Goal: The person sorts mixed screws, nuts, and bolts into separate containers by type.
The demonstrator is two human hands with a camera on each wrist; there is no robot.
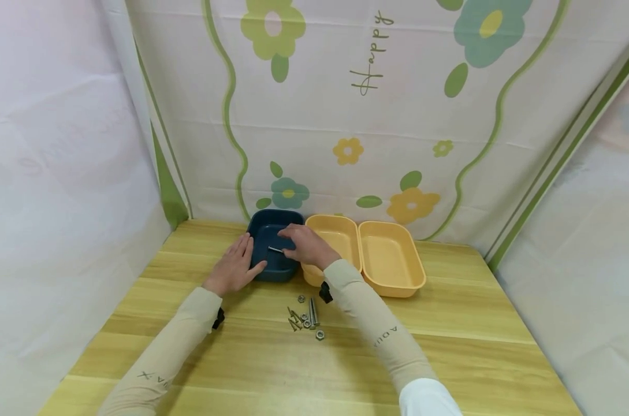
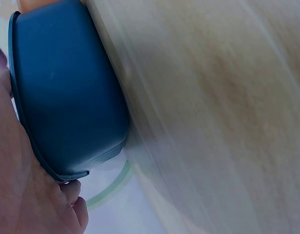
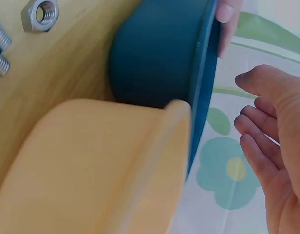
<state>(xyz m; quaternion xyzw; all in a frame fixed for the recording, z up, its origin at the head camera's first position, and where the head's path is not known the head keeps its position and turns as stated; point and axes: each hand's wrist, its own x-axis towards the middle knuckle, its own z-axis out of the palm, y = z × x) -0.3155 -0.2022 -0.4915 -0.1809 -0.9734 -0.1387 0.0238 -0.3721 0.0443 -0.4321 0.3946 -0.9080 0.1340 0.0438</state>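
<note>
My left hand [image 1: 233, 267] rests along the left rim of a dark blue tray [image 1: 276, 276], its thumb reaching the near edge. The left wrist view shows that hand [image 2: 23, 180] against the rim of the tray [image 2: 67, 87]. Over the right side of the blue tray is my right hand [image 1: 309, 245], fingers loosely bent. A silver screw [image 1: 275, 249] shows inside the tray's outline beside its thumb; whether it touches the bottom I cannot tell. In the right wrist view, thumb and fingers of the right hand [image 3: 281, 126] stand apart with nothing between them.
Two yellow trays, a middle one [image 1: 332, 219] and a right one [image 1: 392, 254], stand beside the blue one. Nearer me lie several screws [image 1: 295, 319], bolts [image 1: 313, 312] and nuts, one nut [image 1: 320, 335] apart. A patterned cloth [image 1: 314, 115] hangs behind the wooden table [image 1: 449, 346].
</note>
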